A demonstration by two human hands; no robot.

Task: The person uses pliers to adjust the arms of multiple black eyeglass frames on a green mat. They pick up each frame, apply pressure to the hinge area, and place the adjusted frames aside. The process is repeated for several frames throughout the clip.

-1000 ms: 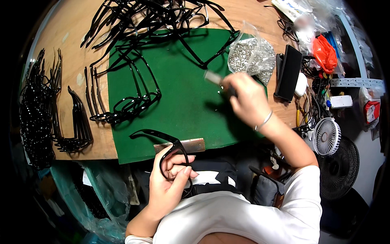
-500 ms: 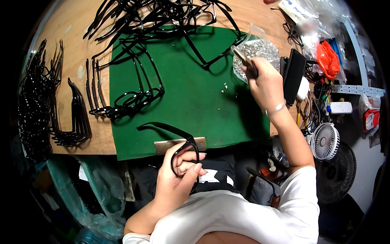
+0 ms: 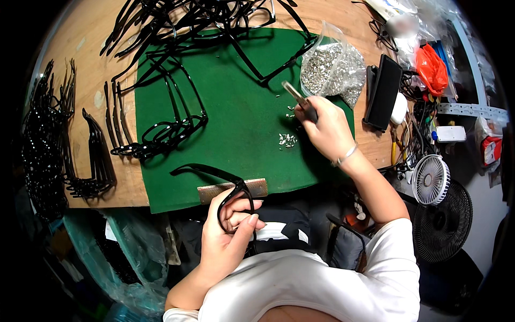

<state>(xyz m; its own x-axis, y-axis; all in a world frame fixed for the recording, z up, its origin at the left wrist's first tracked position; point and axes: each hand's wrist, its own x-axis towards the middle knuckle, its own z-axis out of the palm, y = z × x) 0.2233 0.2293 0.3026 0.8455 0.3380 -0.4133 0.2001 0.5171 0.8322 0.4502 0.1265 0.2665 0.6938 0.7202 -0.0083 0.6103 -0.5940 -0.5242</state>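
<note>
My left hand [image 3: 228, 236] is closed round a black eyeglass frame [image 3: 238, 185] at the near edge of the green mat. One temple of the frame points to the upper left. Over the mat's right side, my right hand [image 3: 328, 129] grips what look like pliers [image 3: 296, 95], with a metal head and dark handles; its fingertips are partly hidden. Just left of and below that hand lies a small heap of tiny silvery pieces [image 3: 287, 140]. Beyond it, a clear plastic bag [image 3: 331, 61] full of similar silvery pieces rests at the mat's right edge.
Black eyeglass frames [image 3: 166, 134] sit on the green mat [image 3: 236, 129], with a tangled pile [image 3: 214, 27] behind. More stacked frames [image 3: 48, 139] stand at the left. A black phone-like slab [image 3: 385, 94], cables and a white fan [image 3: 431, 180] are at the right.
My right hand has moved left and toward me, away from the bag, with the pliers. A heap of tiny silvery pieces now shows on the mat. My left hand still holds the frame.
</note>
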